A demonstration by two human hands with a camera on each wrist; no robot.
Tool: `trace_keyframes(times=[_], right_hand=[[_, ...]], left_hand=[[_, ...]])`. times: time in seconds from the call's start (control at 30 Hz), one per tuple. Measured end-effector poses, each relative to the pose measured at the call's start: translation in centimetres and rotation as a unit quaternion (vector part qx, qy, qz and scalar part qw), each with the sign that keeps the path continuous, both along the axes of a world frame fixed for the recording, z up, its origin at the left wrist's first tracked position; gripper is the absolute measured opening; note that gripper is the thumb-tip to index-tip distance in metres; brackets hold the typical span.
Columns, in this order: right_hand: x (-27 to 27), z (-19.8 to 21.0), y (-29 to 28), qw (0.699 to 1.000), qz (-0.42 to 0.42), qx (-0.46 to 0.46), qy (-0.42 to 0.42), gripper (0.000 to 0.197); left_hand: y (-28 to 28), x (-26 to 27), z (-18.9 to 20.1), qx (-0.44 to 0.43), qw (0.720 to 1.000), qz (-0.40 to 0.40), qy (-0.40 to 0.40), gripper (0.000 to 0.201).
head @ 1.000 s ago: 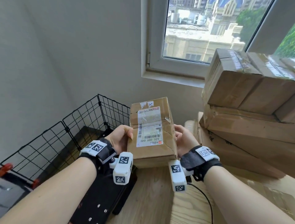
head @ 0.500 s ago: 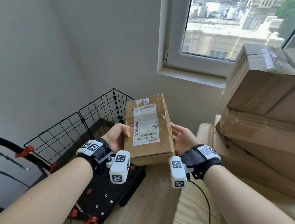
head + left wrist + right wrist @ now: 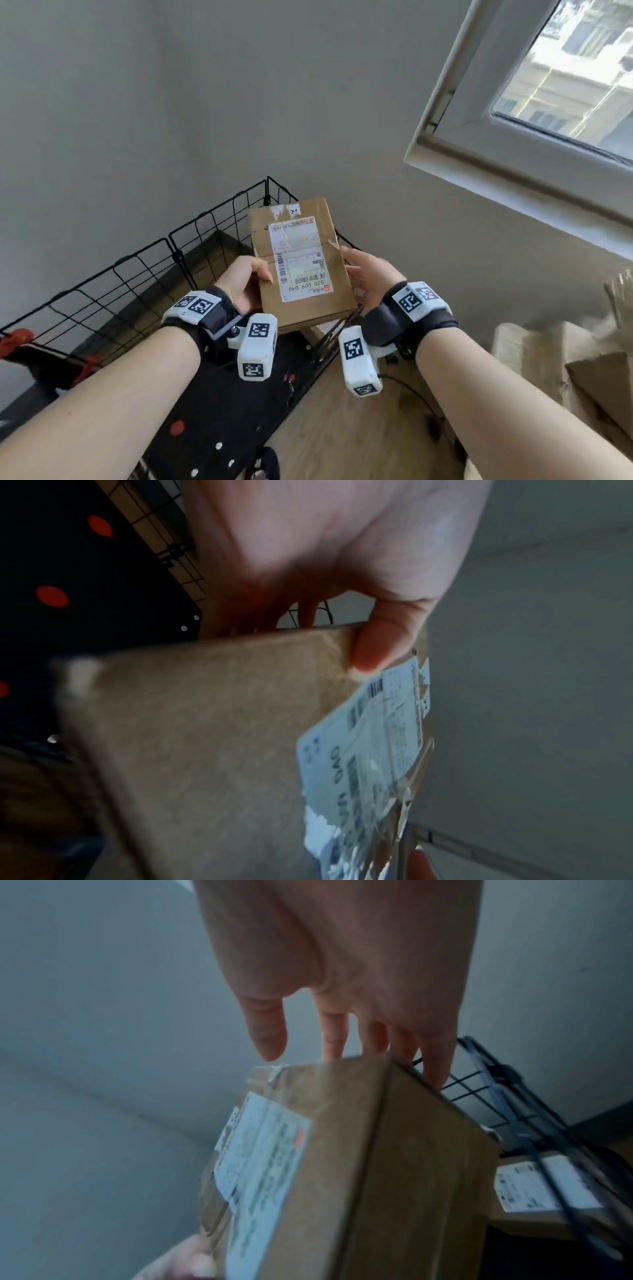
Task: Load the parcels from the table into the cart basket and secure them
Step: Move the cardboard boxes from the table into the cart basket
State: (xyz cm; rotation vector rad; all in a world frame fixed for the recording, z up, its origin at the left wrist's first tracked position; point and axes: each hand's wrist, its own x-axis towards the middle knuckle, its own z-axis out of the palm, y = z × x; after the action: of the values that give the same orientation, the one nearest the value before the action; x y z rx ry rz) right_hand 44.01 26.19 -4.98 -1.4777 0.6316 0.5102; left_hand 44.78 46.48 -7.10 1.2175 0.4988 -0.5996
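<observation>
Since a sec ago the labelled cardboard parcel (image 3: 301,260) has swung off the table to over the wire cart basket (image 3: 144,270) at 11 o'clock, left hand (image 3: 245,282) thumb-pinching its edge, right hand (image 3: 368,274) fingers straight against its side — carry-over step, next: lower it inside w/ both hands.

The head camera looks forward and down from above both forearms, tilted, taking in the wire cart basket (image 3: 144,274) against the grey wall, the window (image 3: 565,78) at upper right and the wooden desk (image 3: 359,428) below. The left wrist camera sits very close under the left hand (image 3: 325,547), facing along the palm to the cardboard parcel (image 3: 205,750). The right wrist camera looks likewise along the right hand (image 3: 342,947), close to the same parcel's other side. All three views share the parcel, its white shipping label (image 3: 298,260) and part of the basket mesh.
</observation>
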Motion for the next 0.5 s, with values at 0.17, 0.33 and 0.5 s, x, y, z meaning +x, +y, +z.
trace_keyframes(times=[0.17, 0.33, 0.5], right_hand=[[9.5, -2.6, 3.7, 0.994, 0.051, -0.096, -0.033, 0.027], [16.6, -7.8, 6.6, 0.946, 0.224, -0.234, -0.011, 0.042], [21.3, -15.4, 7.8, 0.941, 0.221, -0.252, 0.055, 0.051]], left_hand=[[3.4, 8.2, -5.7, -0.002, 0.997, 0.069, 0.039, 0.053], [5.4, 14.2, -12.2, -0.037, 0.993, 0.09, 0.069, 0.05], [6.3, 18.4, -20.5, -0.033, 0.989, 0.095, 0.105, 0.076]])
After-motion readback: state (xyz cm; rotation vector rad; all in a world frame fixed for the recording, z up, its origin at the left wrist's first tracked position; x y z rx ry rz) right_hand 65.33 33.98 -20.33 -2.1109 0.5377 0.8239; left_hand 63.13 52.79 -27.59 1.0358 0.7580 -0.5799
